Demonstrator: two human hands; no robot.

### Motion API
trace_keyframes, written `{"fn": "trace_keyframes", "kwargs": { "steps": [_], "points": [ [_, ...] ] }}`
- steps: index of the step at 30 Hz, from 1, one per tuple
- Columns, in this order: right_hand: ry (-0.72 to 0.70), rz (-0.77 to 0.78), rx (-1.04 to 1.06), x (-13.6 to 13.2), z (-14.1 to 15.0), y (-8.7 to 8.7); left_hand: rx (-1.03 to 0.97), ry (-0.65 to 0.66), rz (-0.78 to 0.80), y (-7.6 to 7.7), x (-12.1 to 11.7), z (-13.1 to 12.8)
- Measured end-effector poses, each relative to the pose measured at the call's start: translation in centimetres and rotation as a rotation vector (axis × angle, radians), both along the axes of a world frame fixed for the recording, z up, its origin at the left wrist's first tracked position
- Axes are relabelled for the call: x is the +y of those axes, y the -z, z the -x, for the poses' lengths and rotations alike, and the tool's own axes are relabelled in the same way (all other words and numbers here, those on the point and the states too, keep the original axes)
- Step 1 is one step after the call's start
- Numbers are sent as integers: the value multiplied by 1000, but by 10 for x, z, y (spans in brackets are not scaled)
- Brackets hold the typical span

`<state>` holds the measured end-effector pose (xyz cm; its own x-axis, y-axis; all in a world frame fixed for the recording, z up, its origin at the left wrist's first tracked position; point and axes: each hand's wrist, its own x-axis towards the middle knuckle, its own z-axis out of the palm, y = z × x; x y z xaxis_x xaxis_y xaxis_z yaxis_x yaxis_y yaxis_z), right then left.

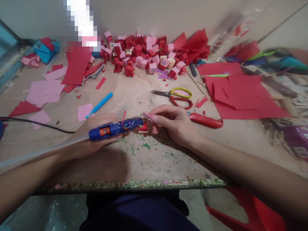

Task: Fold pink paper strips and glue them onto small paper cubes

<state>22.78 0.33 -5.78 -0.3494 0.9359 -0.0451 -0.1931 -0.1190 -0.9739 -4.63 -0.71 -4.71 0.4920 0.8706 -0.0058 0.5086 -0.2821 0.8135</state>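
My left hand (96, 128) is wrapped round a blue hot glue gun (115, 129), whose nozzle points right. A long clear glue stick (48, 150) sticks out of the gun's rear over my forearm. My right hand (172, 123) pinches a small pink and red paper piece (148, 116) at the nozzle tip. Just below the tip is a small red and pale paper box (142, 129), partly hidden by the gun; I cannot tell whether my fingers also hold it. Beyond my right hand lie scissors (174, 96) with one yellow and one red handle.
Many small red and pink paper boxes (144, 59) are heaped at the back. Red sheets (247, 96) lie right, pink sheets (45, 93) left. A red-handled tool (207, 120), a blue pen-like stick (99, 104) and a black cord (48, 123) lie nearby. Scraps line the front edge.
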Motion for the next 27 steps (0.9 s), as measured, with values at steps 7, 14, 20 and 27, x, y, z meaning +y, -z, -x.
{"fn": "trace_keyframes", "kwargs": {
  "steps": [7,14,20,27],
  "points": [
    [-3,-12,12,0,1,1,-29,-78,18,-2,-6,-3],
    [7,-5,22,1,1,0,-52,-125,24,3,-6,-3],
    [3,-13,31,1,0,1,-144,-125,96,7,-7,-5],
    [-3,-4,46,1,0,0,-91,-90,1,9,-4,-1]
  ]
}}
